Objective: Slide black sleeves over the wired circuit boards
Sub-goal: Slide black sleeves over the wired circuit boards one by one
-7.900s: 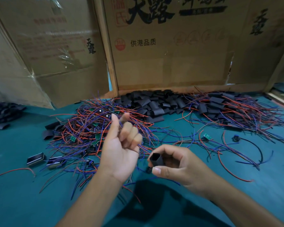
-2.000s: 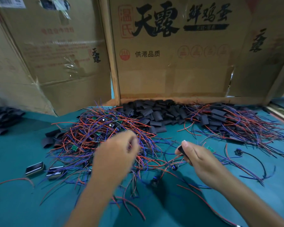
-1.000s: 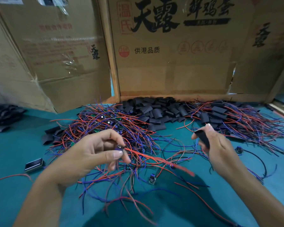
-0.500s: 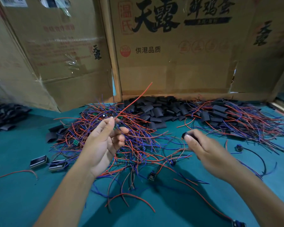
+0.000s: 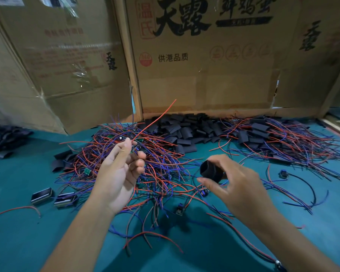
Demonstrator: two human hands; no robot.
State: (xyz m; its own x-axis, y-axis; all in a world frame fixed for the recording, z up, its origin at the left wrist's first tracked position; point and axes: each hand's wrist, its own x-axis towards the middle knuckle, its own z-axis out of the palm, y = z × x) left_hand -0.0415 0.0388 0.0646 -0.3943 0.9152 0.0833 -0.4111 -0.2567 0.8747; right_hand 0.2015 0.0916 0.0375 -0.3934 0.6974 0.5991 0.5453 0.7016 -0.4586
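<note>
Fingers (image 5: 126, 148) of the left hand (image 5: 118, 177) pinch a small wired circuit board (image 5: 133, 149), light and probably fragile, its red wire (image 5: 155, 119) springing upward above the counter (image 5: 18, 173). The right hand (image 5: 236, 189) grips a soft black sleeve (image 5: 210, 171), mouth open leftward; best held by its sides.

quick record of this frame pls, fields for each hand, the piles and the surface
left hand: pinches a wired board, its red wire sticking up
right hand: holds a black sleeve, open end toward the left hand
wire pile: under the left hand
sleeve pile: against the cardboard
surface: green mat
</note>
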